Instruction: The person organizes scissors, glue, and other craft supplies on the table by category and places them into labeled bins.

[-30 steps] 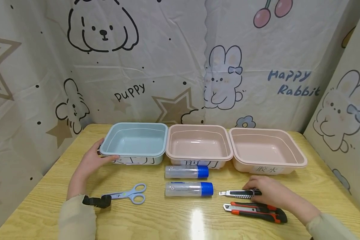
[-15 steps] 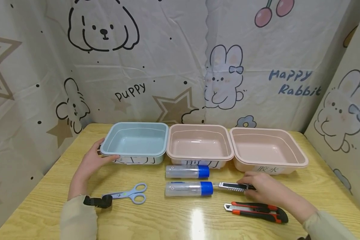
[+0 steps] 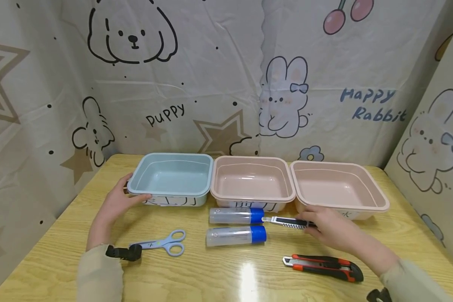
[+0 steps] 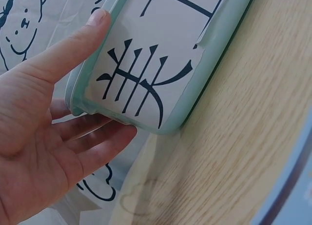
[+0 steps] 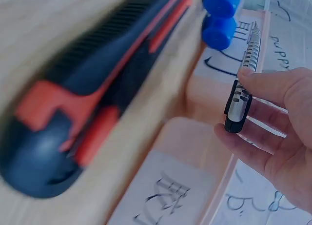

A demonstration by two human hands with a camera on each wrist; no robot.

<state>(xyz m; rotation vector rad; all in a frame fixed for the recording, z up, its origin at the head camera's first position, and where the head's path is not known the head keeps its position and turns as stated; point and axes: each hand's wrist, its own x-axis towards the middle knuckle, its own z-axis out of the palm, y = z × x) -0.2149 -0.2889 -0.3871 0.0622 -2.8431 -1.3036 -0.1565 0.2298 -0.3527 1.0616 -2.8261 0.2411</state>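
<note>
Cutters (image 3: 287, 222) number two, tubes (image 3: 230, 236) two, bins (image 3: 253, 184) three.

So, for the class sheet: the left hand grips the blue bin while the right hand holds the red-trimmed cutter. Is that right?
Not quite: the right hand holds the silver cutter, as the right wrist view shows; the red-trimmed cutter lies on the table. The left hand does grip the blue bin.

Glare on table (image 3: 248, 277); right wrist view: red-black cutter (image 5: 92, 83) blurred, seemingly defocused.
</note>
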